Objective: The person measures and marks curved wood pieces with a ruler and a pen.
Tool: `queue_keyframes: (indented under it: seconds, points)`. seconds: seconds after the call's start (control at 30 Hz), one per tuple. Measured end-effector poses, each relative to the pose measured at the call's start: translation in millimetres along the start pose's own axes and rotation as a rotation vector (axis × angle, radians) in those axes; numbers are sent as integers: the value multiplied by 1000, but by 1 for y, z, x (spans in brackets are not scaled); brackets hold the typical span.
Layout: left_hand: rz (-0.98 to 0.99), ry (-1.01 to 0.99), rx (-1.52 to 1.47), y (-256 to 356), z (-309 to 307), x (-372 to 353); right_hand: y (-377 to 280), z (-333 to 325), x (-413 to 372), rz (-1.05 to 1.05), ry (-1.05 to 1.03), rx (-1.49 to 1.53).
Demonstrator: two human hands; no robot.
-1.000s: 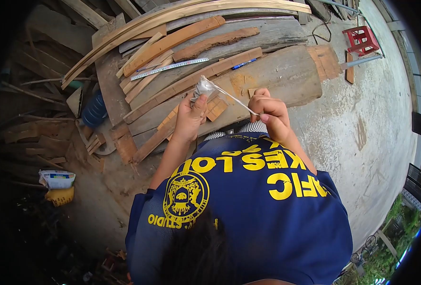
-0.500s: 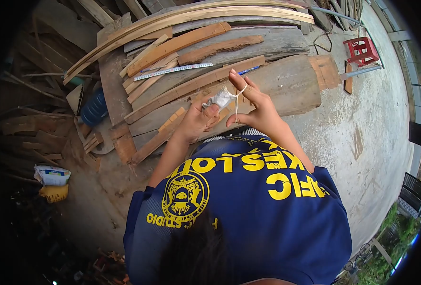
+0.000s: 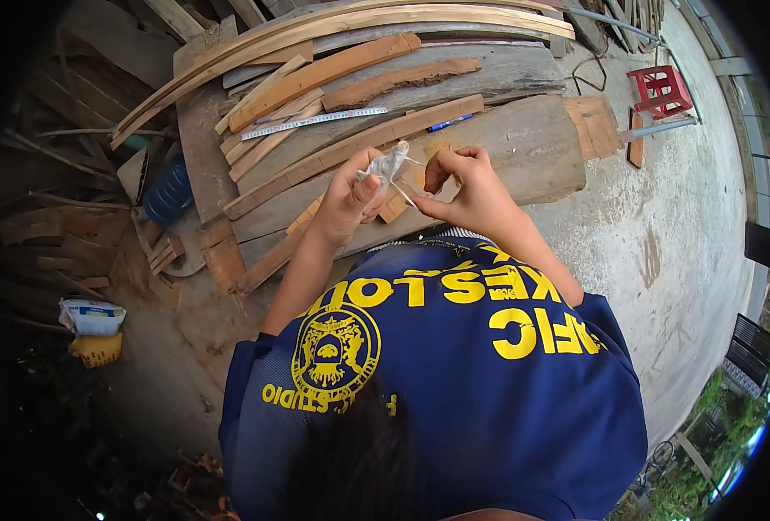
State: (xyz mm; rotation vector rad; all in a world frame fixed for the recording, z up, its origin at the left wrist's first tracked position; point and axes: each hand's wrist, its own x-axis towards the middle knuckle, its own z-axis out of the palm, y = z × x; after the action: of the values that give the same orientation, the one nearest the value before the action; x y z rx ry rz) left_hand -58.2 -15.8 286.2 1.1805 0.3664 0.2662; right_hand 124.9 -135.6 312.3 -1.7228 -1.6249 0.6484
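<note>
Gripped in the fingers of my left hand [image 3: 350, 200] is a small crumpled white bundle [image 3: 386, 167]; whether it is cloth or thin plastic I cannot make out. From it a thin white cord [image 3: 405, 194] runs across to my right hand [image 3: 467, 187]. That hand is curled, its thumb at one strand and its bent fingers at the other, holding the cord stretched in a loop. Below both hands lie a curved wooden strip [image 3: 350, 161] with marks along it and a blue pen [image 3: 450, 123]. A white measuring tape [image 3: 315, 122] rests a little farther off.
Weathered planks [image 3: 532, 143] and long pale strips [image 3: 341, 30] lie across the work area. A blue plastic bottle [image 3: 169, 191] and a white-and-yellow bag [image 3: 94, 330] are at the left. At the far right stands a red stool [image 3: 660, 92] on the concrete floor.
My right hand has gone from spread fingers with the cord looped around them to a curled grip. The white bundle has turned more upright and moved slightly left in my left hand.
</note>
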Motion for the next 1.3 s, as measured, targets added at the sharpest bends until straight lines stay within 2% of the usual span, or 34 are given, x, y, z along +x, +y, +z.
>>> queue_keyframes:
  seconds: [0.03, 0.07, 0.1, 0.17, 0.2, 0.23, 0.3, 0.33, 0.37, 0.4, 0.43, 0.5, 0.53, 0.57, 0.6, 0.63, 0.67, 0.7, 0.73, 0.77, 0.83, 0.87, 0.93, 0.97, 1.0, 1.03, 1.1, 1.13, 1.17, 1.2, 1.23, 1.27, 1.3]
  points:
    - [97, 34, -189, 0, -2, 0, 3, 0, -1, 33, 14, 151]
    - [127, 92, -188, -2, 1, 1, -5, -2, -3, -26, 64, 141]
    - [130, 95, -185, -2, 4, 2, -3, -2, -4, -31, 64, 142]
    - [83, 225, -434, -2, 11, 3, 5, -3, -10, -181, -11, 339]
    - [85, 223, -431, -3, 12, 5, 8, -4, -10, -232, -49, 486]
    - [107, 265, -448, -7, 12, 6, 6, -2, -9, -235, -46, 484]
    - [133, 306, -462, -12, 15, 8, -3, 8, -6, -183, -13, 1402]
    - [324, 329, -303, -14, 19, 8, 1, 14, -3, -188, -89, 1798]
    - [512, 348, -140, -14, 21, 9, -1, 15, -1, -194, -87, 1796]
    - [649, 410, 141, -13, 21, 9, -4, 17, -1, -119, -94, 2228]
    - [651, 407, 141, -9, 20, 10, -7, 18, -3, -25, -103, 2656]
    - [953, 128, 797, 12, 22, 14, -19, 12, -3, -13, -51, 2633]
    - [899, 163, 866, 15, 28, 11, -26, 7, 0, 216, 147, 2383]
    - [900, 167, 869, 13, 31, 13, -30, 5, 1, 416, 326, 2108]
    - [870, 236, 870, 10, 33, 15, -15, 16, 1, 271, 295, 1967]
    - [840, 304, 869, 6, 33, 16, -3, 22, -1, 269, 294, 1967]
    - [710, 350, 798, 0, 34, 12, 0, 23, -1, 252, 359, 1799]
    - [711, 355, 799, -6, 33, 10, 4, 25, -1, 234, 418, 1629]
    - [532, 354, 620, -11, 31, 9, 9, 31, 0, 28, 481, 1492]
    - [354, 350, 440, -16, 29, 7, 11, 35, 1, 28, 477, 1493]
    - [305, 316, 381, -23, 28, 4, 13, 38, 0, -73, 609, 1327]
    - [242, 263, 282, -23, 30, 3, 14, 37, -1, -71, 609, 1326]
    - [182, 207, 181, -19, 33, 3, 17, 30, -3, 60, 411, 1200]
    - [131, 158, 33, -9, 36, 4, 19, 28, -4, 59, 411, 1198]
    - [79, 110, -114, -4, 38, 4, 20, 26, -5, 10, 353, 916]
    - [81, 110, -115, -7, 36, 4, 21, 24, -5, -37, 292, 634]
    - [116, 149, 428, -11, 33, 4, 11, 14, -3, -17, 307, 559]
    - [156, 232, 614, -13, 38, 3, 8, 11, -3, -16, 311, 383]
    - [152, 231, 611, -10, 40, 3, 4, 6, -4, -15, 311, 207]
    - [246, 219, 863, -7, 41, 4, -5, 0, -3, -12, 310, 207]
    - [341, 203, 1115, -6, 42, 5, -16, -7, -1, 157, 118, 94]
    - [401, 190, 1185, -9, 43, 6, -22, -9, 0, 323, -75, -19]
    - [397, 187, 1184, -9, 43, 6, -17, -5, -2, 327, -76, -17]
